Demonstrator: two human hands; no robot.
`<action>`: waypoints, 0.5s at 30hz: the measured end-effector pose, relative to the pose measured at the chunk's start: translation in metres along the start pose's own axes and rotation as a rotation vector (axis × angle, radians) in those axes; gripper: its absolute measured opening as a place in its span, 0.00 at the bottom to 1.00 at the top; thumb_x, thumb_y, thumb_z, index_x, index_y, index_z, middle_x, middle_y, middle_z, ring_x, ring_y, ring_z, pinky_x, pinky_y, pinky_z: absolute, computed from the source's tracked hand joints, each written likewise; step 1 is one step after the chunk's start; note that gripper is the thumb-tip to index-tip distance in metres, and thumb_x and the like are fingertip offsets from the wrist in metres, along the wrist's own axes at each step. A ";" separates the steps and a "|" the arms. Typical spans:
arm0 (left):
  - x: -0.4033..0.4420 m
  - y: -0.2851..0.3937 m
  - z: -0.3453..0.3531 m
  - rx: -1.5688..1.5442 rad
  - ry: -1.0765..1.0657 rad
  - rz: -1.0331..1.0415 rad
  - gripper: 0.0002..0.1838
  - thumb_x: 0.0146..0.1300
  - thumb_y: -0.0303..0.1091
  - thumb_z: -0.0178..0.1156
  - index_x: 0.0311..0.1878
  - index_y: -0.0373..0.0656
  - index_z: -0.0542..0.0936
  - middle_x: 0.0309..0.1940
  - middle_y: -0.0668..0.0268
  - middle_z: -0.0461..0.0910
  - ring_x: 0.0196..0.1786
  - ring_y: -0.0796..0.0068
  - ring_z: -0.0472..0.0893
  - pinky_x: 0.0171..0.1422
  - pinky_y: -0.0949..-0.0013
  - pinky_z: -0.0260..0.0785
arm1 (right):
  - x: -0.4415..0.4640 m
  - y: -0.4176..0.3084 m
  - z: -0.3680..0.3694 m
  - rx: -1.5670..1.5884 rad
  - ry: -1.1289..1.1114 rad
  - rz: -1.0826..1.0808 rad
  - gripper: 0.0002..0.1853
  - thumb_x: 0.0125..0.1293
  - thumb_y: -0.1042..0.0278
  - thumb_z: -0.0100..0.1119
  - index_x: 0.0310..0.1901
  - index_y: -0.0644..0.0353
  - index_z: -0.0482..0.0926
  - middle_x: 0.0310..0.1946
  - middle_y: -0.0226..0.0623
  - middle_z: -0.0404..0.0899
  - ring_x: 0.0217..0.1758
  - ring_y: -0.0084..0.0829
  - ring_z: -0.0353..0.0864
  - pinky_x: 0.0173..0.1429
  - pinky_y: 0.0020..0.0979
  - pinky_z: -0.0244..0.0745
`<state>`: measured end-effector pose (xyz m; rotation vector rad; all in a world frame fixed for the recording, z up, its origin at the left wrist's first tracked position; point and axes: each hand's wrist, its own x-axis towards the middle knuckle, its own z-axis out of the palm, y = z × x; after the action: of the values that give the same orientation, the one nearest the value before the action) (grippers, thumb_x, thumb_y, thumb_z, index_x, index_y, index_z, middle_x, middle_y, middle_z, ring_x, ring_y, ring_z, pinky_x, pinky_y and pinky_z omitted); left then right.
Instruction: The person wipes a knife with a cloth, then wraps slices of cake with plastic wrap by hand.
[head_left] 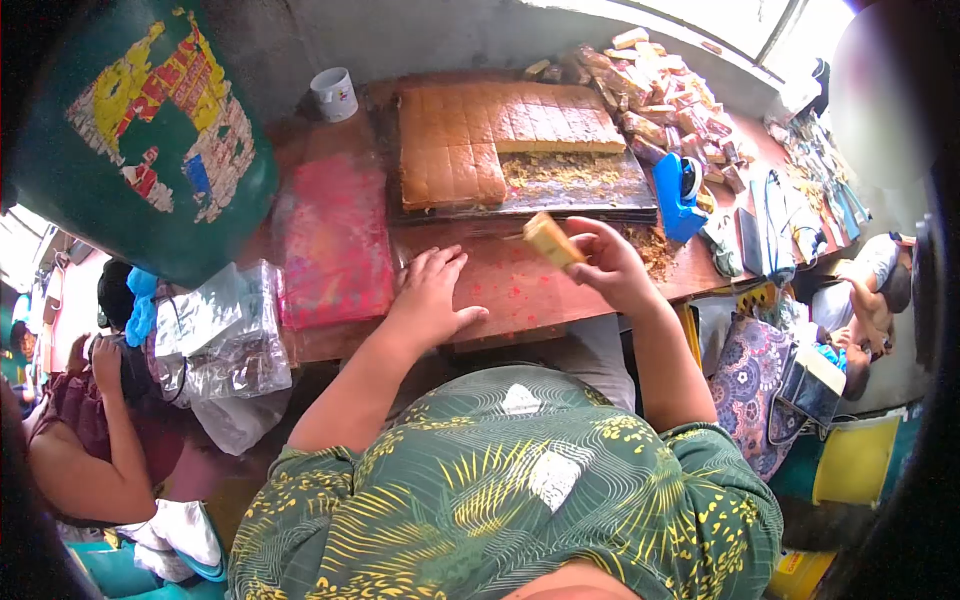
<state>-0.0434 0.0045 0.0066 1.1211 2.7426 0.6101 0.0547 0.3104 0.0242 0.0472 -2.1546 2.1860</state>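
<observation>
My right hand (615, 272) pinches a small cake slice (549, 240) between thumb and fingers, above the table's front part. My left hand (430, 292) rests on the brown table (500, 290) with its fingers spread, and nothing is in it. Behind both hands lies a large sheet of brown cake (450, 140), scored into pieces. Its front right portion is gone, baring a crumb-strewn tray (590, 195). A blue tape dispenser (680, 205) stands to the right of the tray. Left of my left hand is a red, plastic-covered pad (335, 245).
Wrapped slices (675, 100) are heaped at the back right. A white mug (334, 95) stands at the back left, near a big green container (150, 110). Clear plastic bags (240, 335) hang over the left edge. One person (90, 440) sits at left; others (865, 290) are at far right.
</observation>
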 end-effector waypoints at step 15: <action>-0.008 -0.007 0.008 -0.143 0.166 0.064 0.47 0.54 0.53 0.78 0.73 0.41 0.72 0.73 0.55 0.69 0.78 0.50 0.62 0.83 0.50 0.56 | 0.040 0.028 0.037 -0.683 -0.108 -0.157 0.40 0.54 0.74 0.80 0.70 0.52 0.75 0.54 0.39 0.81 0.58 0.35 0.80 0.63 0.36 0.77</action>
<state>-0.0399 -0.0031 -0.0039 1.1785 2.7531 0.9312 0.0117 0.2740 -0.0002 0.2852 -2.7192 1.3020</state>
